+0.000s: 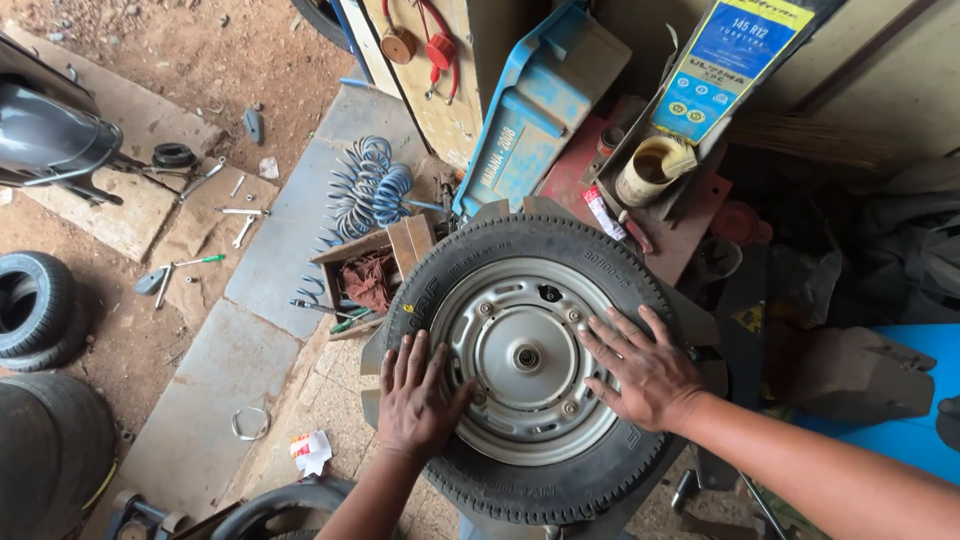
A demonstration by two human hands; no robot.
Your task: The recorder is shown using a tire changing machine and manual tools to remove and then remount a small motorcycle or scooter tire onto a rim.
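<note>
Both hands are lying flat and open, gripping nothing: the left hand (pixel 415 395) is pressing on the wheel (pixel 530 365) where tyre meets rim, the right hand (pixel 645 370) is spreading over the rim's far side. The wheel is lying face-up under both palms, on a stand. It looks heavy and stiff, the rubber grippy, the steel smoother; the tyre's outer edges seem the surest hold. It is showing a black treaded tyre, a grey bolted rim and a central hub.
</note>
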